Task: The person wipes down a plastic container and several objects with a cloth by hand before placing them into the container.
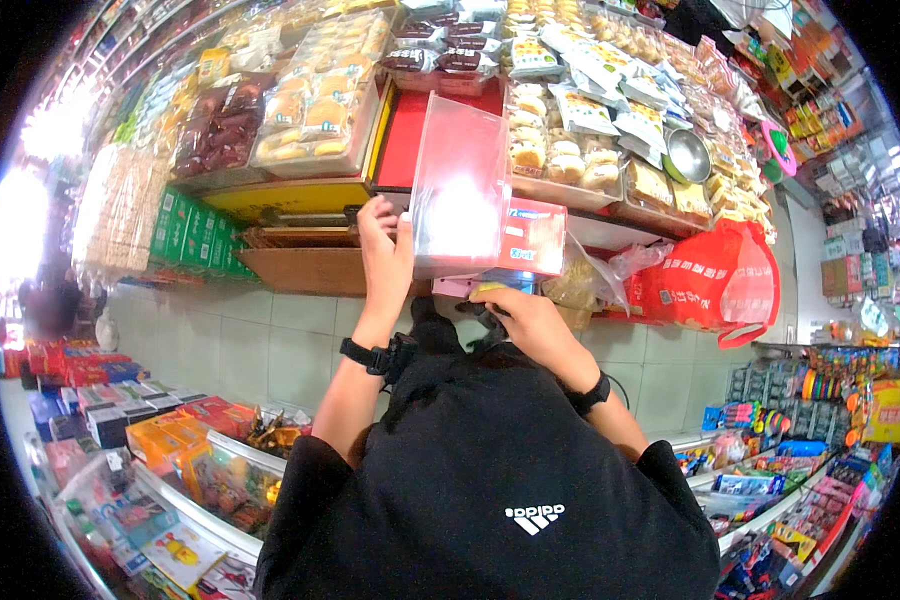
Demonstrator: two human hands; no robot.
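A clear plastic bin, with no goods visible inside, stands in front of me among the snack trays, and bright glare covers its lower part. My left hand is at the bin's left side, fingers apart and thumb close to the wall; whether it touches is unclear. Lower and to the right, my right hand pinches a small yellowish piece, perhaps a cloth or sponge. That piece is just below the bin's near edge. A red printed carton sits behind and right of the bin's lower end.
Wrapped bread buns and a brown-wrapped snack tray lie left. White snack packets and a metal bowl lie right. A red bag stands by the display. Glass counters flank me behind; tiled floor runs between.
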